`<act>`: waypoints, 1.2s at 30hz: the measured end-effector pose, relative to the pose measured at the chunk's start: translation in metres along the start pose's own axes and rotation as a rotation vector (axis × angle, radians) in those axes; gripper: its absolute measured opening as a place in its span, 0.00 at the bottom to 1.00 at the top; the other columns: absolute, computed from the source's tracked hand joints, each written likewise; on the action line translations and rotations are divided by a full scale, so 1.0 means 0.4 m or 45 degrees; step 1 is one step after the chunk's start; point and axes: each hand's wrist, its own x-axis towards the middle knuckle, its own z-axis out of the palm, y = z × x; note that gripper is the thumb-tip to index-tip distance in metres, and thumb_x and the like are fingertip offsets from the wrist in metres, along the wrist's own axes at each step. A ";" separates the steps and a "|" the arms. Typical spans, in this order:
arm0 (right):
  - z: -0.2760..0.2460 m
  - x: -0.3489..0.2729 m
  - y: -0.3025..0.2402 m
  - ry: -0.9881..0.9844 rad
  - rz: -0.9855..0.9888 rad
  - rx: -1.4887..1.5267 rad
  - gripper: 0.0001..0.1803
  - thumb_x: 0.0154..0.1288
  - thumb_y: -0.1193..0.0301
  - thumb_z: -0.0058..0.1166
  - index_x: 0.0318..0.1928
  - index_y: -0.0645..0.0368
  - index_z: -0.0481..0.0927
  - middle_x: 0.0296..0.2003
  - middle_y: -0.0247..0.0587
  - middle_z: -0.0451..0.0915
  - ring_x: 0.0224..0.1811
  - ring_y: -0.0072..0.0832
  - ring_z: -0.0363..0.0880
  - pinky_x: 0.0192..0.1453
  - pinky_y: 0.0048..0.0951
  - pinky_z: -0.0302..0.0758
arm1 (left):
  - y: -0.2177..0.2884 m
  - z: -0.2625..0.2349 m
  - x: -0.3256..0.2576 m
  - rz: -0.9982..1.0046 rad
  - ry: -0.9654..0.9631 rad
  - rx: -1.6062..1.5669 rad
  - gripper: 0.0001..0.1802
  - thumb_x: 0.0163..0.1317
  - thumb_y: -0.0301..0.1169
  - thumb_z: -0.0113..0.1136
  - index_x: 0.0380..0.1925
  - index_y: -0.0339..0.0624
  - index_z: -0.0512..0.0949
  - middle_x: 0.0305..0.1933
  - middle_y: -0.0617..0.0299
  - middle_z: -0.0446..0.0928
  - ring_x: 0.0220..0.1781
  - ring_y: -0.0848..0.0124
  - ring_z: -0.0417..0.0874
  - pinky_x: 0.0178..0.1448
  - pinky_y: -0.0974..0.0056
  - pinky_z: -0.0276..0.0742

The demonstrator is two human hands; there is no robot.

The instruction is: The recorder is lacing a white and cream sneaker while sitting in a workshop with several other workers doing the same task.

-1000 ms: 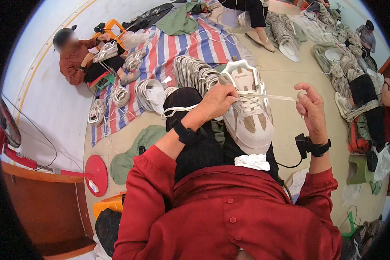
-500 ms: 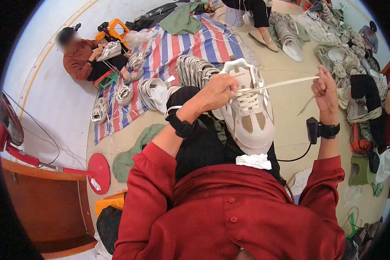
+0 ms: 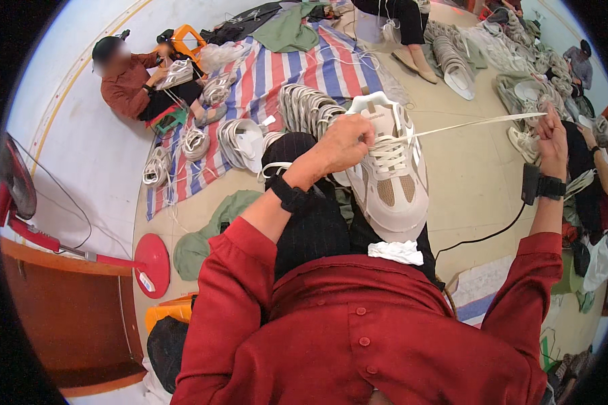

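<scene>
The left hand [image 3: 348, 140] pinches the beige sneaker [image 3: 390, 177] at its laces; the right hand [image 3: 552, 138] fingers clamp the white shoelace [image 3: 476, 123], pulled tight.

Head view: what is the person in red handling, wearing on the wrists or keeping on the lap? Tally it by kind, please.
Beige-and-white shoe: 1
White lace: 1
Black wrist bands: 2
Crumpled white cloth: 1
Total: 5

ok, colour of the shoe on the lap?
Off-white sneaker with beige mesh panels and a white lace; it shows in the head view.
</scene>
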 end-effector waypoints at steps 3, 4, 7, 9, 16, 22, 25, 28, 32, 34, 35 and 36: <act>-0.053 0.018 -0.051 -0.078 0.057 -0.054 0.10 0.72 0.67 0.47 0.43 0.60 0.76 0.21 0.22 0.57 0.22 0.16 0.51 0.30 0.19 0.54 | 0.005 0.007 0.004 -0.001 0.036 -0.018 0.06 0.47 0.24 0.56 0.28 0.40 0.73 0.36 0.56 0.75 0.43 0.56 0.75 0.52 0.58 0.68; -0.048 0.008 -0.058 -0.119 0.005 -0.091 0.10 0.72 0.66 0.46 0.41 0.59 0.76 0.21 0.21 0.56 0.23 0.15 0.51 0.32 0.18 0.54 | 0.010 0.008 0.003 -0.014 0.061 0.007 0.07 0.47 0.24 0.56 0.29 0.40 0.74 0.35 0.56 0.75 0.42 0.56 0.75 0.51 0.58 0.68; -0.099 0.076 -0.069 0.065 -0.030 -0.253 0.09 0.71 0.66 0.46 0.35 0.56 0.73 0.23 0.20 0.55 0.24 0.14 0.51 0.34 0.16 0.55 | 0.014 0.021 0.005 0.061 0.135 0.128 0.08 0.46 0.25 0.57 0.30 0.40 0.74 0.33 0.56 0.75 0.40 0.57 0.75 0.49 0.58 0.69; 0.069 -0.021 -0.069 -0.144 -0.616 -0.779 0.12 0.72 0.65 0.45 0.29 0.54 0.67 0.26 0.20 0.57 0.25 0.13 0.51 0.32 0.17 0.55 | 0.009 0.019 -0.005 0.050 0.146 0.120 0.09 0.46 0.26 0.58 0.30 0.40 0.74 0.33 0.56 0.75 0.39 0.57 0.75 0.48 0.58 0.70; 0.066 0.197 -0.039 0.331 0.109 -0.230 0.15 0.72 0.68 0.43 0.25 0.55 0.65 0.18 0.26 0.57 0.18 0.20 0.51 0.25 0.24 0.53 | 0.017 0.031 0.003 0.045 0.218 0.055 0.08 0.46 0.25 0.58 0.29 0.38 0.75 0.31 0.54 0.75 0.37 0.56 0.76 0.45 0.58 0.71; -0.015 0.275 0.145 -0.193 0.124 -1.421 0.12 0.62 0.64 0.52 0.29 0.60 0.76 0.21 0.34 0.77 0.27 0.24 0.74 0.29 0.28 0.66 | 0.016 0.038 -0.015 -0.033 0.296 0.174 0.10 0.45 0.24 0.57 0.31 0.38 0.74 0.33 0.51 0.75 0.37 0.54 0.75 0.45 0.56 0.71; -0.034 0.182 0.238 -0.402 -0.264 -1.518 0.11 0.62 0.66 0.55 0.35 0.64 0.78 0.27 0.33 0.79 0.30 0.24 0.75 0.37 0.28 0.72 | 0.041 0.045 0.008 -0.026 0.269 0.121 0.11 0.46 0.22 0.56 0.33 0.38 0.75 0.33 0.52 0.74 0.39 0.57 0.76 0.46 0.58 0.72; 0.136 0.043 0.301 -0.622 -0.265 -1.312 0.09 0.63 0.71 0.54 0.38 0.65 0.78 0.32 0.33 0.79 0.35 0.21 0.75 0.43 0.25 0.73 | 0.035 0.053 -0.022 -0.251 0.509 -0.187 0.11 0.49 0.22 0.57 0.36 0.38 0.76 0.33 0.55 0.74 0.40 0.62 0.77 0.46 0.63 0.73; 0.375 -0.170 0.245 -0.782 -0.049 -0.963 0.07 0.63 0.72 0.54 0.39 0.62 0.79 0.33 0.31 0.79 0.37 0.19 0.75 0.43 0.23 0.71 | 0.007 0.057 -0.048 -0.299 0.673 -0.203 0.12 0.49 0.21 0.56 0.36 0.37 0.74 0.33 0.54 0.74 0.35 0.61 0.78 0.40 0.62 0.74; 0.423 -0.212 0.247 -0.834 -0.164 -0.982 0.06 0.62 0.73 0.54 0.39 0.61 0.79 0.34 0.32 0.79 0.36 0.20 0.75 0.41 0.23 0.71 | 0.000 0.055 -0.058 -0.387 0.633 -0.230 0.09 0.50 0.23 0.58 0.34 0.37 0.75 0.33 0.55 0.75 0.32 0.63 0.79 0.38 0.63 0.75; 0.438 -0.224 0.251 -0.897 -0.284 -0.991 0.06 0.62 0.73 0.54 0.38 0.61 0.79 0.34 0.32 0.78 0.36 0.20 0.75 0.40 0.23 0.70 | -0.002 0.049 -0.065 -0.466 0.496 -0.242 0.09 0.54 0.26 0.60 0.35 0.35 0.76 0.34 0.59 0.77 0.33 0.72 0.78 0.41 0.68 0.74; 0.449 -0.235 0.254 -0.892 -0.283 -0.994 0.06 0.62 0.73 0.54 0.38 0.61 0.79 0.34 0.32 0.78 0.36 0.20 0.75 0.40 0.23 0.70 | 0.001 0.046 -0.067 -0.463 0.492 -0.245 0.09 0.54 0.26 0.60 0.35 0.35 0.76 0.34 0.59 0.77 0.33 0.72 0.78 0.41 0.68 0.74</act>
